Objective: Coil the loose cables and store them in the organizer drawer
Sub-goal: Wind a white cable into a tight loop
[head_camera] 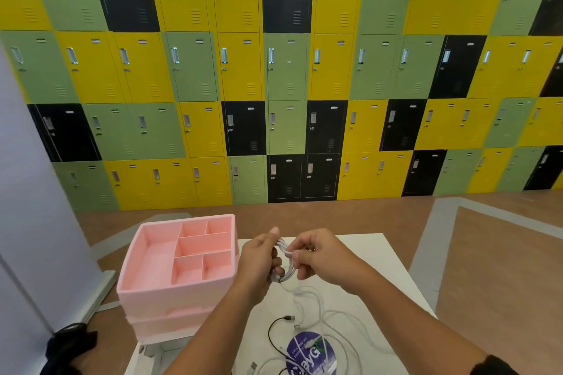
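nearest the camera, a black cable [275, 332] and loose white cable loops [341, 329] lie on the white table [374, 256] around a round purple sticker [307, 353]. above them, the left hand [259, 259] is closed around a small coil of white cable [285, 262], thumb up, while the right hand [316, 256] pinches the same coil between its fingertips, its tail trailing down to the table. left of the hands stands the pink organizer [179, 286] with its top compartments bare, and behind it a wall of yellow, green and black lockers [286, 70].

Coloured lockers [286, 70], purple sticker [310, 353]
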`<control>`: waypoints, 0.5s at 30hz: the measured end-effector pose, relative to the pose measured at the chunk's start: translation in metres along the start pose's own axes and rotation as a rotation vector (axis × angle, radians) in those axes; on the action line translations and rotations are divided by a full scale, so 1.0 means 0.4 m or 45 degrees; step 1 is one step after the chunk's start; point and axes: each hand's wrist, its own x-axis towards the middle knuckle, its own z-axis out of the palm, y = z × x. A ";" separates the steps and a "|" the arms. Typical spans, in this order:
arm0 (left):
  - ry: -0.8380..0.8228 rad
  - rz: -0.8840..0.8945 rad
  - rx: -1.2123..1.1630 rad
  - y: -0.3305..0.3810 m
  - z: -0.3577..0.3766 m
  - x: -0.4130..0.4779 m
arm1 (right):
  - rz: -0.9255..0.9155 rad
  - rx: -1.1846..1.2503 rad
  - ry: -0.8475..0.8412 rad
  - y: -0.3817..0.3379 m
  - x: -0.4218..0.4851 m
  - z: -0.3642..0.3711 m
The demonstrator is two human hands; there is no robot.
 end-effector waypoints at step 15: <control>-0.042 -0.139 -0.163 0.041 -0.016 0.000 | -0.161 -0.459 0.261 0.025 0.010 0.002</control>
